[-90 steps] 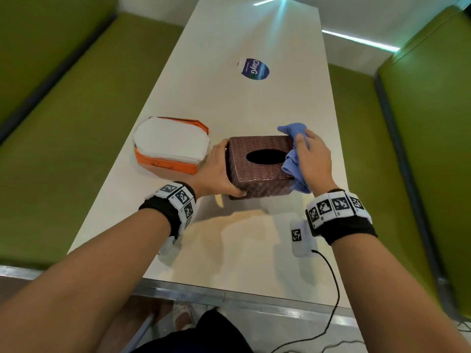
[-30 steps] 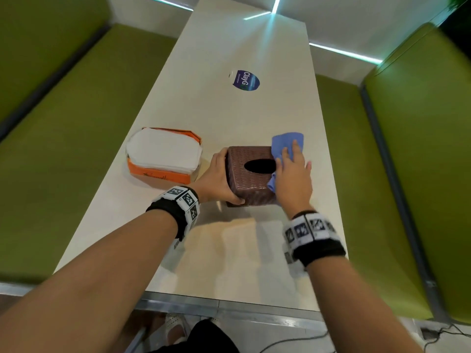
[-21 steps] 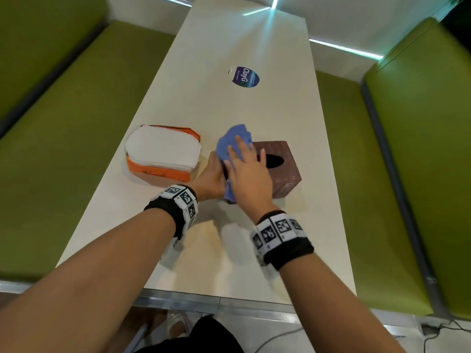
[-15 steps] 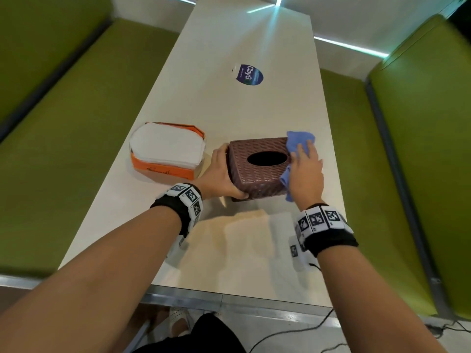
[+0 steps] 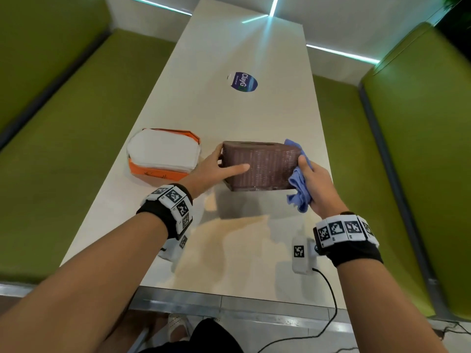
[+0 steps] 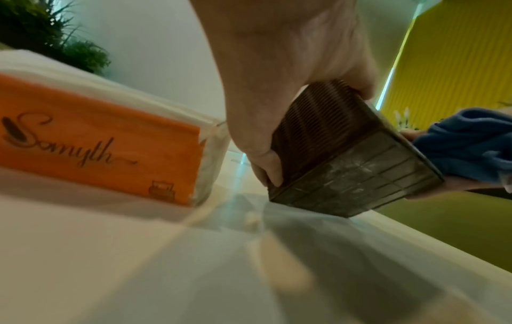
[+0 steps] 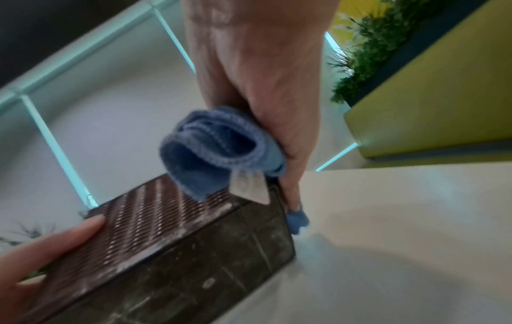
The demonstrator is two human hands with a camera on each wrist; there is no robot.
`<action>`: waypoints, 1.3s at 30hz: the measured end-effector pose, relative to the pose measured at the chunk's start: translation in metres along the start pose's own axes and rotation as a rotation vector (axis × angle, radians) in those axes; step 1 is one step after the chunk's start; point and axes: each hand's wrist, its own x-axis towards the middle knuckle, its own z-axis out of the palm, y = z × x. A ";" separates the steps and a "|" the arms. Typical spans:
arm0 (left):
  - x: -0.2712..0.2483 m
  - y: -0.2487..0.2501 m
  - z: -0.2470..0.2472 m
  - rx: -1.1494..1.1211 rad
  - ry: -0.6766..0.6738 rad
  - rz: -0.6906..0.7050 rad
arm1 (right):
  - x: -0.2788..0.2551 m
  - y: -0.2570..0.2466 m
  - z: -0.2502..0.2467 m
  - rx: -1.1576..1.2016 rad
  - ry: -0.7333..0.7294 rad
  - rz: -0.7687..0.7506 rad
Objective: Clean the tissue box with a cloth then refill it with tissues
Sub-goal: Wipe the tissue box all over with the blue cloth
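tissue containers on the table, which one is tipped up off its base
The brown woven tissue box, held between the left hand and right hand, its underside lifted. The orange tissue pack beside it lies flat.

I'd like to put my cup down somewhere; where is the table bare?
Bare: the far table beyond the sticker, and the near strip between the wrists. Crowded: the middle, where tissue pack, box, cloth and both hands sit.

left grip (image 5: pixel 212 169) clasping, thumb extended | right grip (image 5: pixel 316 184) curled, clutching
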 end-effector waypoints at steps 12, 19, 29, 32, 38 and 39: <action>-0.001 -0.004 -0.010 0.268 -0.103 0.084 | 0.016 -0.038 0.015 -0.465 0.100 -0.009; -0.001 -0.016 -0.009 0.192 -0.071 0.032 | -0.008 -0.067 0.064 -0.653 0.314 -0.424; -0.002 -0.025 -0.006 0.228 0.053 0.169 | 0.003 -0.025 0.086 -1.222 0.076 -0.435; -0.001 -0.023 -0.004 0.232 0.043 0.169 | 0.019 -0.021 0.058 -1.084 0.180 -0.308; -0.004 -0.026 -0.005 0.262 0.089 0.210 | -0.029 -0.028 0.137 -1.255 0.014 -0.494; -0.004 -0.027 -0.006 0.279 0.113 0.224 | -0.034 -0.029 0.143 -1.234 -0.025 -0.544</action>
